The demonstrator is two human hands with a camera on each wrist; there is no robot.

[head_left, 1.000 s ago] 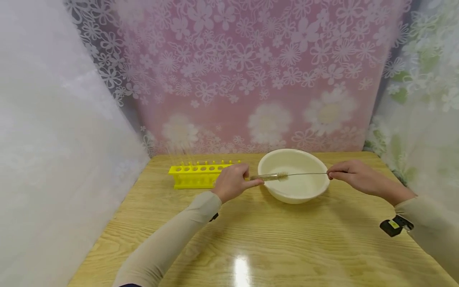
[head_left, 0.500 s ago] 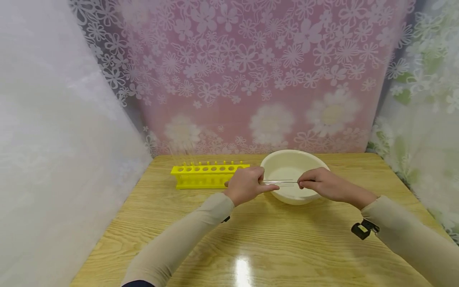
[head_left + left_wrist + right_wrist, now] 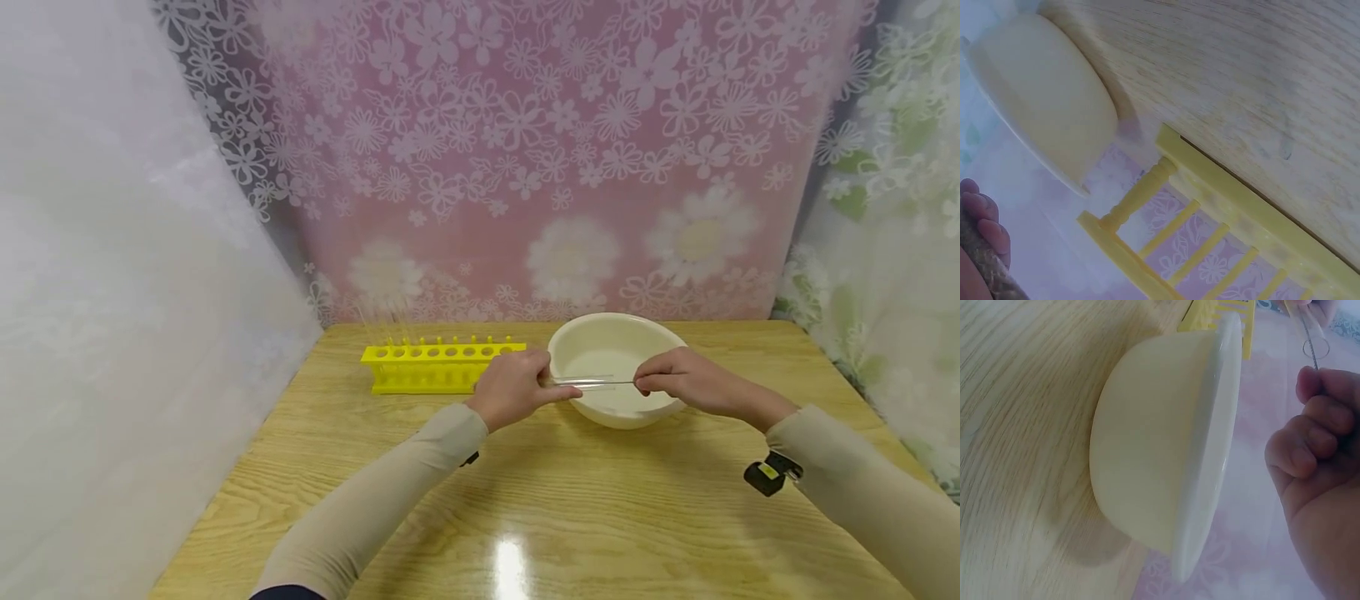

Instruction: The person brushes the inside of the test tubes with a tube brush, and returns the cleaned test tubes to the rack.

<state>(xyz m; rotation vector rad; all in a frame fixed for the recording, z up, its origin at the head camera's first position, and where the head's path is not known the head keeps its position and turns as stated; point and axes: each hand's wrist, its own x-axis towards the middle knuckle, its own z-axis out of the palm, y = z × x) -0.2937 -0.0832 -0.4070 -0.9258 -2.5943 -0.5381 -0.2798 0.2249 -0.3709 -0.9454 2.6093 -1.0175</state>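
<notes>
Over the cream basin (image 3: 596, 348), my left hand (image 3: 513, 388) grips a clear glass test tube (image 3: 597, 381) lying nearly level, its open mouth to the right. A wire-handled test tube brush runs into that mouth; in the left wrist view its bristles (image 3: 999, 278) show beside the curled fingers. Thumb and fingertips of my right hand (image 3: 686, 382) pinch the end of the brush's thin wire handle (image 3: 625, 382), a short way outside the tube. Seen from the right wrist, the wire (image 3: 1311, 345) passes through the tube's round mouth.
A yellow test tube rack (image 3: 420, 388) stands left of the basin, partly behind my left hand. Several clear test tubes (image 3: 384, 318) rise at its left end. Floral curtains (image 3: 480, 167) enclose the wooden table (image 3: 600, 500) at the back and sides.
My right hand has moved left, sliding the brush from the tube's mouth deep inside, then drawn back slightly right. The left hand has shifted a little right with the tube.
</notes>
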